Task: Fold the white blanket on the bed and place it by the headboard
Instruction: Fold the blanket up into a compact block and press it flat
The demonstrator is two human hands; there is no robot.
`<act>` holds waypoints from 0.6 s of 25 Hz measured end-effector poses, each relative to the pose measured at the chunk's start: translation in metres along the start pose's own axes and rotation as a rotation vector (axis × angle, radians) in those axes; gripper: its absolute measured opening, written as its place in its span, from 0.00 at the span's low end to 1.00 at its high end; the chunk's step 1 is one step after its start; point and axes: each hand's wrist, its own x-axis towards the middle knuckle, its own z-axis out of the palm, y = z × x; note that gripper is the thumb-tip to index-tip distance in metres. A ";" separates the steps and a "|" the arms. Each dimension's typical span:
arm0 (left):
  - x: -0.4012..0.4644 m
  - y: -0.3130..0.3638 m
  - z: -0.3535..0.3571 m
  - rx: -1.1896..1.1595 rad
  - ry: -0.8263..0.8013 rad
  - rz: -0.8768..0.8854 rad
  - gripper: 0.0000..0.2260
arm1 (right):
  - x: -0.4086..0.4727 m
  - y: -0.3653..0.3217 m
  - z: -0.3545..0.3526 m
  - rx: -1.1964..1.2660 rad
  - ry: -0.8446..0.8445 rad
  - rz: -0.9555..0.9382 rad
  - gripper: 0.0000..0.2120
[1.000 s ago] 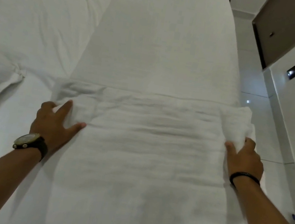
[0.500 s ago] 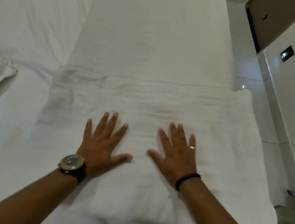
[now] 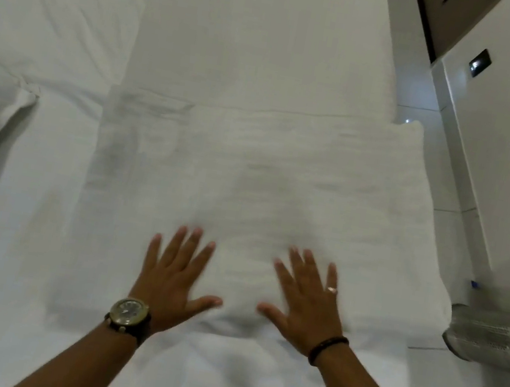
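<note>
White blanket (image 3: 250, 175) folded, faintly creased, under flat left hand (image 3: 172, 277) and right hand (image 3: 306, 303), fingers (image 3: 185, 246) splayed.

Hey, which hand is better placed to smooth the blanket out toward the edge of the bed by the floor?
Right. The right hand lies flat on the folded white blanket, nearer the bed edge beside the tiled floor. The left hand lies flat too, but farther from that edge.
</note>
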 end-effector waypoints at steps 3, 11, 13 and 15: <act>-0.044 -0.043 0.002 0.059 -0.016 0.029 0.48 | -0.062 0.054 0.010 -0.078 -0.064 0.084 0.46; -0.048 -0.054 -0.021 0.245 0.058 -0.061 0.31 | -0.012 0.041 -0.021 -0.149 0.001 0.116 0.19; -0.058 -0.053 -0.029 0.231 0.017 -0.089 0.26 | -0.018 0.036 -0.034 -0.210 -0.125 0.139 0.13; -0.083 -0.053 -0.032 0.211 -0.026 -0.143 0.25 | -0.039 0.022 -0.043 -0.207 -0.150 0.139 0.13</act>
